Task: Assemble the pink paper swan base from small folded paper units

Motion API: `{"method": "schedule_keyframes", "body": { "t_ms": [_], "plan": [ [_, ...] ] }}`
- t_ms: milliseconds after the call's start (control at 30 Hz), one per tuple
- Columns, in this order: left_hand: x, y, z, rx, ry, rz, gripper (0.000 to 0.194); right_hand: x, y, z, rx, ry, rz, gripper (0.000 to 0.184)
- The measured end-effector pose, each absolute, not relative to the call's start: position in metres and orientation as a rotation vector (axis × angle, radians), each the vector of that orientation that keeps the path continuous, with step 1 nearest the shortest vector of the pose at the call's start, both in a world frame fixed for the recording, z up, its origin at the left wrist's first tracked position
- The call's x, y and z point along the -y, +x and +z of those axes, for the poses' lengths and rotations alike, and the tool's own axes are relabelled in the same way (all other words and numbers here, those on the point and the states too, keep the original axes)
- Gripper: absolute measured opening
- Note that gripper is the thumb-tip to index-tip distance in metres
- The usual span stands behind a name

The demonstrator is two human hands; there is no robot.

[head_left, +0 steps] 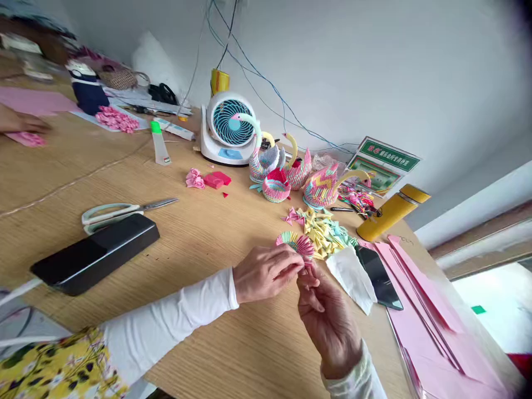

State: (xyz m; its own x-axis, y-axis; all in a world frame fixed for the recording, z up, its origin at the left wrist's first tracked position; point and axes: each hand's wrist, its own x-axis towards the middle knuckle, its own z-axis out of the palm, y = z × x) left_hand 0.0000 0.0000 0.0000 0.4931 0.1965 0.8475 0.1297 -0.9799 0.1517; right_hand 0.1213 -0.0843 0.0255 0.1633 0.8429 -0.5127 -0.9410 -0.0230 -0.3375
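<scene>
A round piece built from folded paper triangles, pink, yellow and green, is held just above the table in front of me. My left hand pinches its near right edge, fingers pressed together. From below, my right hand closes on the same edge, thumb and fingertips meeting my left fingers. What lies exactly between the fingertips is hidden. Just beyond the hands is a pile of loose folded triangles in yellow, green and pink. Several paper swans and a small pink paper basket stand farther back.
Scissors and a black box with a cable lie left. A white fan and glue bottle stand behind. Right are a tissue, phone, yellow flask and pink paper sheets. Another person's hand is far left.
</scene>
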Motion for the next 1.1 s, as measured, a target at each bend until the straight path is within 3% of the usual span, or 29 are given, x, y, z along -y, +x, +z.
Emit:
{"method": "schedule_keyframes", "body": {
  "t_ms": [433,833,1100],
  "plan": [
    [0.000,-0.001,-0.002,-0.351,2.765,1.609,0.008,0.086,0.122,0.015,-0.025,-0.764,1.385,0.010],
    [-0.004,-0.001,-0.006,-0.275,2.751,1.704,0.009,0.089,0.115,0.014,0.030,-0.809,1.304,0.020],
    [-0.008,-0.002,-0.004,-0.260,2.728,1.534,0.003,0.091,0.117,0.020,0.124,-0.835,1.304,0.025]
  ]
}}
